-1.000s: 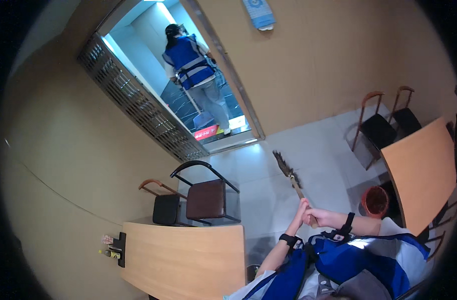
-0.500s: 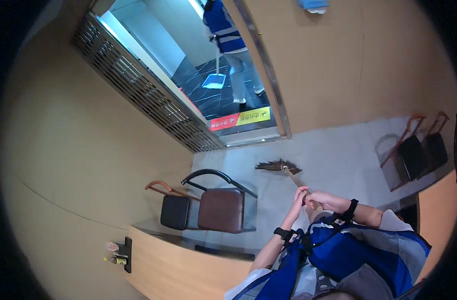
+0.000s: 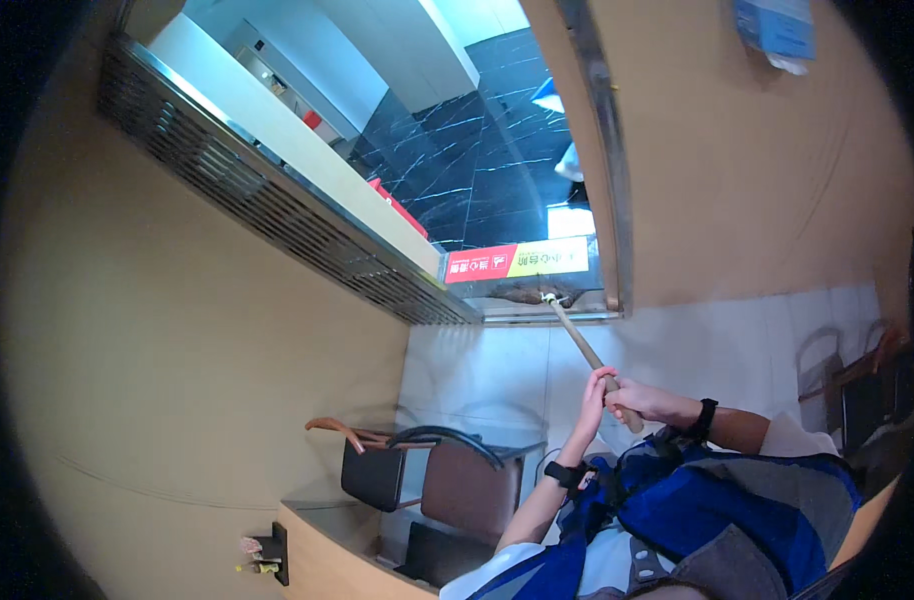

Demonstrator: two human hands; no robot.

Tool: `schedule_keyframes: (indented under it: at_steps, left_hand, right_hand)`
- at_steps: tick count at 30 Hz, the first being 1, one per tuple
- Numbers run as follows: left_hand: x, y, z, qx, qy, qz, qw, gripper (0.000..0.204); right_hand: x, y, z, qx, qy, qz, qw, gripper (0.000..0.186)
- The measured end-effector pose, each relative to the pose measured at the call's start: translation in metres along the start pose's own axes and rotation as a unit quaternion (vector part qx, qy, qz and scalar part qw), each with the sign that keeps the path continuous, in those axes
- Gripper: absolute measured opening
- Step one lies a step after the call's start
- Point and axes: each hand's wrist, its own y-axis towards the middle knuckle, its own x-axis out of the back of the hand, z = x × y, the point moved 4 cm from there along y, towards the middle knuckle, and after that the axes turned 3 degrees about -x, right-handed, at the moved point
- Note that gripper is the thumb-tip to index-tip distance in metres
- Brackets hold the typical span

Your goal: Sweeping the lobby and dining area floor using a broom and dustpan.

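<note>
A broom with a wooden handle [image 3: 578, 341] reaches away from me toward the doorway. Its dark bristles [image 3: 522, 293] are at the door threshold, just short of a red and yellow floor sticker [image 3: 517, 259]. My left hand [image 3: 594, 392] is closed on the handle, with some fingers laid along it. Behind it, nearer the handle's end, my right hand [image 3: 641, 400] wraps round the wood. Both wrists wear black bands.
Left of me stand a brown-seated chair [image 3: 469, 487] and a black-seated one [image 3: 371, 474], beside a wooden table [image 3: 322, 540]. More chairs [image 3: 865, 400] are at right. A metal slatted panel [image 3: 277, 210] flanks the doorway. Beyond it, a blue dustpan [image 3: 548, 97] shows on dark tiles.
The broom head has moved forward from the pale floor to the threshold, and I am closer to the doorway. The person beyond it has passed mostly out of sight behind the right door frame.
</note>
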Motion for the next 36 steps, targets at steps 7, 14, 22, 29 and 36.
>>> schedule_keyframes:
  at_steps: [7,14,22,29,36]
  left_hand:
    - [0.062,0.109,-0.007,0.112,-0.016,0.059,0.992,0.027]
    - [0.119,0.213,0.02,0.151,-0.067,0.058,0.984,0.034]
    - [0.147,0.335,-0.051,0.116,-0.079,0.083,0.987,0.031]
    - [0.191,0.44,-0.085,0.035,-0.07,0.069,0.995,0.033]
    - [0.202,0.554,-0.147,0.086,0.074,0.09,0.989,0.043]
  right_hand:
    - [0.045,0.129,0.051,0.023,-0.045,-0.064,0.997,0.007]
    - [0.074,0.229,0.104,0.019,-0.03,-0.047,0.998,0.009]
    - [0.12,0.303,0.2,0.046,-0.028,-0.134,0.99,0.011]
    - [0.163,0.393,0.272,0.081,-0.061,-0.245,0.964,0.012]
    - [0.264,0.495,0.306,-0.088,-0.055,-0.263,0.959,0.036]
